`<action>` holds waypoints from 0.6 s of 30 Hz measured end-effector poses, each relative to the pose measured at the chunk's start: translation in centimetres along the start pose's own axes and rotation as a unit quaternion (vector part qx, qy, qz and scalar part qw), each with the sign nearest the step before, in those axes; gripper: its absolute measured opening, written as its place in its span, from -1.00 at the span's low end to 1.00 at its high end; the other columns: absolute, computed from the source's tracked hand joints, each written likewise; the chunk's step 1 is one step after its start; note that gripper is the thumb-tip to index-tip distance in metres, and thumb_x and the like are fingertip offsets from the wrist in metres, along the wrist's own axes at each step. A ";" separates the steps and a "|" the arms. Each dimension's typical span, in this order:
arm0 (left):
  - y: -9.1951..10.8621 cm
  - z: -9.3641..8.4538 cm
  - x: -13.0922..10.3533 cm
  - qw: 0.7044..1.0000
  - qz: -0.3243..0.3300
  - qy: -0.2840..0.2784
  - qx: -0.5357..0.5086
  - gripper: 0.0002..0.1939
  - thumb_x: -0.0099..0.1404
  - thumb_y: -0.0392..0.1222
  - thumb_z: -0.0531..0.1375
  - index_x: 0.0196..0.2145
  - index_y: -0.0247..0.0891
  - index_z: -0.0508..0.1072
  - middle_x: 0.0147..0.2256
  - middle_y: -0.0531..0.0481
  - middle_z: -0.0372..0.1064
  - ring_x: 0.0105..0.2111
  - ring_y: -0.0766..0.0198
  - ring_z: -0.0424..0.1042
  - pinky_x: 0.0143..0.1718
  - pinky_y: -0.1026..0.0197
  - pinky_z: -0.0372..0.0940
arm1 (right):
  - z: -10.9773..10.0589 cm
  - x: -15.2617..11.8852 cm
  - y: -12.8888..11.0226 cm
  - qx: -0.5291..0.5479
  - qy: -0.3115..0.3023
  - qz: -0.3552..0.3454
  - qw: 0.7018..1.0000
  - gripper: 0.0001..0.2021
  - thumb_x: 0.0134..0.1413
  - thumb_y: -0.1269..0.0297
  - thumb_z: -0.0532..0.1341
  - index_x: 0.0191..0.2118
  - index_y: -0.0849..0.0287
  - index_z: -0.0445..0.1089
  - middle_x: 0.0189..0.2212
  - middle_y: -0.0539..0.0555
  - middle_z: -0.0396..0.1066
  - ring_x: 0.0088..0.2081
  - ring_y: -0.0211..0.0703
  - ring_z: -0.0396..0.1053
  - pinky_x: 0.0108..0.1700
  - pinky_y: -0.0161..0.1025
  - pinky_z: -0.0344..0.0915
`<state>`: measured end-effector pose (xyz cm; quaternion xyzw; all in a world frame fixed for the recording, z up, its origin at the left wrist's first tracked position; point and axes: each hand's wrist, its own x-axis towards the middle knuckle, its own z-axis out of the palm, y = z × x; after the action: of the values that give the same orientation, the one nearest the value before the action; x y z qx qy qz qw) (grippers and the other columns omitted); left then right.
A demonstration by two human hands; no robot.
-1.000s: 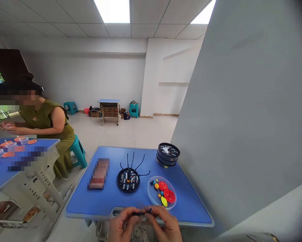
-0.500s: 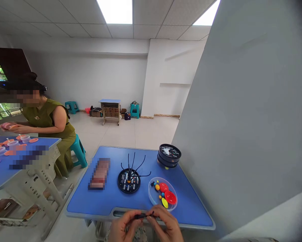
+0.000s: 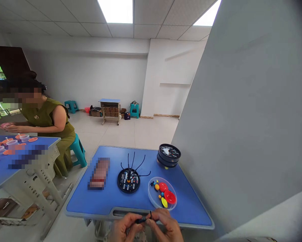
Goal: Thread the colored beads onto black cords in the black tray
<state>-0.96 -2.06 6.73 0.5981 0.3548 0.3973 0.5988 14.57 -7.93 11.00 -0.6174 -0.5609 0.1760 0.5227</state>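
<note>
Both hands pinch a thin black plastic rod at the near edge of the blue bench.

The left hand (image 3: 124, 228) and right hand (image 3: 164, 226) meet fingertip to fingertip, each closed on the thin black plastic rod (image 3: 144, 219), held just off the blue bench (image 3: 108, 198). Behind them stand a round black base with thin black arms (image 3: 128, 179), a clear dish of coloured balls and discs (image 3: 162, 197) and a stack of black round discs (image 3: 169, 154). Another person (image 3: 48, 129) sits at a second bench on the left.
</note>
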 end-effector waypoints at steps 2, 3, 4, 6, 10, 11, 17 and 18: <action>-0.6 0.2 0.1 1.000 -0.004 0.001 -0.014 -0.58 0.12 0.26 0.25 -0.36 -0.14 0.65 -0.47 -0.07 0.63 -0.45 0.08 0.59 -0.23 0.12 0.48 | 0.1 0.1 0.1 -0.007 -0.005 0.008 1.000 -0.69 0.10 0.00 0.24 -0.50 0.06 0.55 -0.55 0.03 0.53 -0.44 -0.09 0.44 -0.27 -0.25 0.32; -0.9 0.3 0.1 1.000 -0.005 0.001 -0.020 -0.57 0.12 0.27 0.25 -0.36 -0.15 0.65 -0.48 -0.07 0.62 -0.45 0.08 0.59 -0.23 0.12 0.48 | 0.1 0.1 0.1 -0.011 -0.009 0.014 1.000 -0.69 0.12 0.01 0.23 -0.51 0.06 0.54 -0.56 0.02 0.53 -0.45 -0.10 0.43 -0.25 -0.24 0.31; -1.1 0.4 0.2 1.000 -0.006 0.000 -0.024 -0.56 0.12 0.27 0.24 -0.36 -0.15 0.64 -0.49 -0.07 0.62 -0.45 0.08 0.59 -0.23 0.12 0.48 | 0.2 0.1 0.2 -0.013 -0.013 0.021 1.000 -0.68 0.13 0.02 0.22 -0.50 0.07 0.54 -0.56 0.01 0.53 -0.45 -0.11 0.43 -0.23 -0.23 0.30; -1.3 0.5 0.5 0.999 -0.012 -0.004 -0.035 -0.55 0.12 0.27 0.24 -0.36 -0.16 0.64 -0.48 -0.07 0.62 -0.41 0.07 0.59 -0.24 0.13 0.48 | 0.5 0.1 0.5 -0.010 -0.016 0.034 0.999 -0.67 0.15 0.02 0.21 -0.50 0.08 0.54 -0.55 0.01 0.52 -0.44 -0.11 0.42 -0.21 -0.23 0.29; -0.9 0.0 1.5 0.999 -0.004 -0.032 -0.002 -0.59 0.16 0.22 0.23 -0.33 -0.15 0.65 -0.40 -0.08 0.63 -0.33 0.05 0.59 -0.21 0.16 0.46 | 1.4 0.0 1.7 0.034 0.011 0.054 0.998 -0.64 0.09 -0.06 0.24 -0.50 0.11 0.53 -0.54 0.02 0.50 -0.43 -0.10 0.42 -0.29 -0.27 0.31; -0.7 -0.1 1.7 0.999 0.005 -0.037 0.025 -0.62 0.16 0.19 0.24 -0.32 -0.14 0.65 -0.36 -0.09 0.64 -0.31 0.05 0.58 -0.20 0.17 0.45 | 1.7 0.0 2.1 0.047 0.022 0.059 0.997 -0.63 0.07 -0.07 0.25 -0.50 0.12 0.53 -0.54 0.03 0.49 -0.42 -0.09 0.42 -0.30 -0.27 0.32; -0.6 0.0 2.2 0.995 0.039 0.058 0.071 -0.61 0.13 0.16 0.25 -0.25 -0.15 0.63 -0.34 -0.08 0.63 -0.29 0.09 0.55 -0.21 0.21 0.43 | 2.7 0.0 3.9 0.087 0.059 0.066 0.992 -0.65 0.02 -0.09 0.29 -0.43 0.13 0.54 -0.49 0.06 0.50 -0.39 -0.07 0.44 -0.24 -0.25 0.39; -0.7 0.1 2.3 0.995 0.037 0.059 0.064 -0.61 0.14 0.18 0.24 -0.28 -0.17 0.62 -0.37 -0.07 0.62 -0.30 0.10 0.55 -0.23 0.22 0.43 | 2.8 0.0 4.0 0.092 0.057 0.064 0.992 -0.65 0.02 -0.08 0.29 -0.42 0.13 0.55 -0.49 0.07 0.51 -0.38 -0.06 0.45 -0.24 -0.25 0.40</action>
<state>0.11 -0.04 6.18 0.6235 0.3922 0.4303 0.5218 14.38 -6.00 6.52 -0.6104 -0.4708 0.2245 0.5961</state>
